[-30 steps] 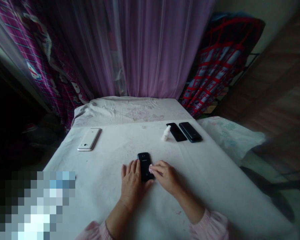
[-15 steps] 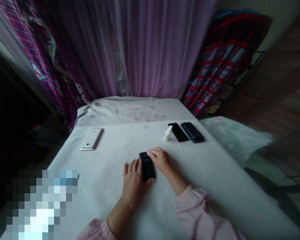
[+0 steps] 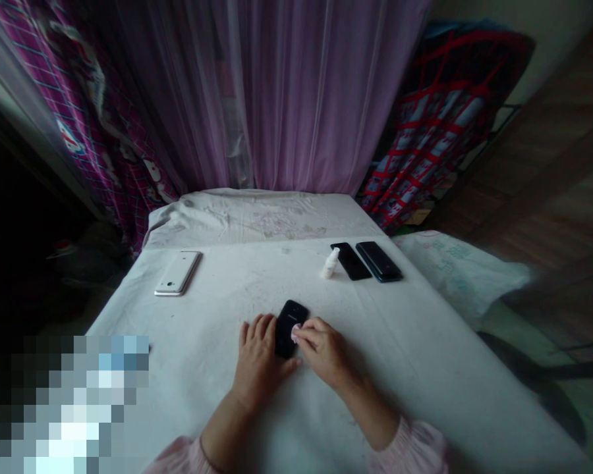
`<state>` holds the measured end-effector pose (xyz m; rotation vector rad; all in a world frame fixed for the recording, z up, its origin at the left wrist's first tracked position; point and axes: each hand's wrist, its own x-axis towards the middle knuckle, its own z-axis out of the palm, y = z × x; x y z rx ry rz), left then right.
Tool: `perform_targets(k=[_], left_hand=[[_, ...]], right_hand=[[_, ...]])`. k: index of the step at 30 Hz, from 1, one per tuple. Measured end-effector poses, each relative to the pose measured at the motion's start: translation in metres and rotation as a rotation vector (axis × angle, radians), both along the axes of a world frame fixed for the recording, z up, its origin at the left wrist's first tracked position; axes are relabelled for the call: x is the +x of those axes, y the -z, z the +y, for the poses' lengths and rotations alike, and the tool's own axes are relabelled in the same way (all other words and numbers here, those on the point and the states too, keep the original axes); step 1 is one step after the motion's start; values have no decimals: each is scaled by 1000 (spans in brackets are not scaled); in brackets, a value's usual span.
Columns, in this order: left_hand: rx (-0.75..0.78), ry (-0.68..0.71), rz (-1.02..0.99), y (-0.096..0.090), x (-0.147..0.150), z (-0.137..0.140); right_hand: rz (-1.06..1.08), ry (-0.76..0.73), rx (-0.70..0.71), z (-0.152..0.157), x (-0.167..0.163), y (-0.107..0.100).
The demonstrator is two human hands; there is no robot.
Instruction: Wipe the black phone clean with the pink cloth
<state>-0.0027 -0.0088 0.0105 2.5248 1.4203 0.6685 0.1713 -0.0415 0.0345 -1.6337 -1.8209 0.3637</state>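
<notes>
A black phone point(image 3: 289, 317) lies on the white cloth-covered table in front of me, its back with the camera and a logo facing up. It is tilted a little to the right. My left hand point(image 3: 257, 359) steadies it, fingers along the left edge and thumb by the lower end. Between the fingertips of my right hand point(image 3: 325, 349) is a small pinkish-white wipe point(image 3: 295, 333), pressed against the right side of the phone's back. Part of the phone's lower right is hidden behind that hand.
A white spray bottle point(image 3: 330, 263) stands at the right rear beside a thin black phone-sized panel point(image 3: 352, 261) and a dark phone point(image 3: 379, 261). A white phone point(image 3: 178, 274) lies at the left. Purple curtains point(image 3: 296, 99) hang behind the table point(image 3: 217, 276).
My right hand has moved the wipe from the camera end down toward the middle of the phone. The phone has turned, its top end now leaning rightward.
</notes>
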Motion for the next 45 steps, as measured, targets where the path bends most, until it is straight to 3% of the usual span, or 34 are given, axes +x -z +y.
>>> perform_targets(k=[3, 10, 18, 25, 30, 33, 38, 45], left_hand=[[39, -79, -10, -4, 10, -10], [-26, -21, 27, -8, 4, -2], [-56, 56, 86, -3, -10, 8], [-102, 119, 78, 2, -16, 11], [-152, 215, 78, 5, -32, 23], [-150, 170, 59, 7, -34, 24], [-62, -25, -12, 6, -18, 14], [-41, 3, -63, 6, -14, 16]], right_hand=[[-29, 30, 4, 7, 2, 1], [-66, 195, 27, 39, 17, 10], [-127, 8, 165, 20, -5, 7], [-142, 166, 172, 36, 10, 16], [-124, 149, 178, 35, 12, 20], [-120, 139, 181, 26, 11, 19], [-139, 129, 157, 12, 10, 16], [-152, 177, 42, 32, 4, 12]])
